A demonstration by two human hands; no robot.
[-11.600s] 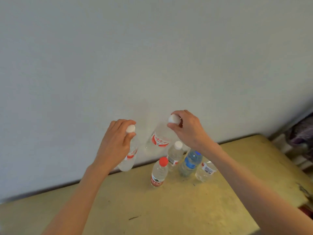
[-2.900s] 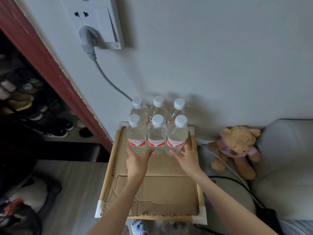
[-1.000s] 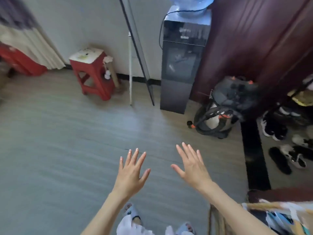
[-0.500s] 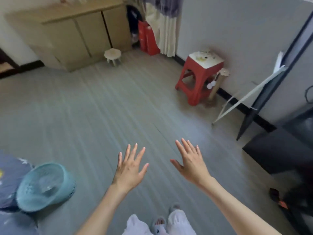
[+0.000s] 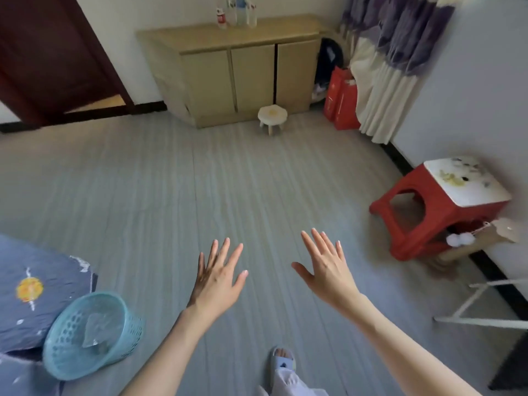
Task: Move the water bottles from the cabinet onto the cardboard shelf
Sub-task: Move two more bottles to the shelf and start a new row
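Water bottles (image 5: 236, 13): small cluster, upright, clear plastic, on top of cabinet (image 5: 243, 67) at far wall, w/ one red-labelled at left (image 5: 221, 17); tops cut off by frame edge; cabinet: light wood, three closed doors, far centre of room.

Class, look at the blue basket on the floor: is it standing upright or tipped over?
Tipped over. The blue basket lies on its side on the floor, its open mouth facing the camera beside the bedding.
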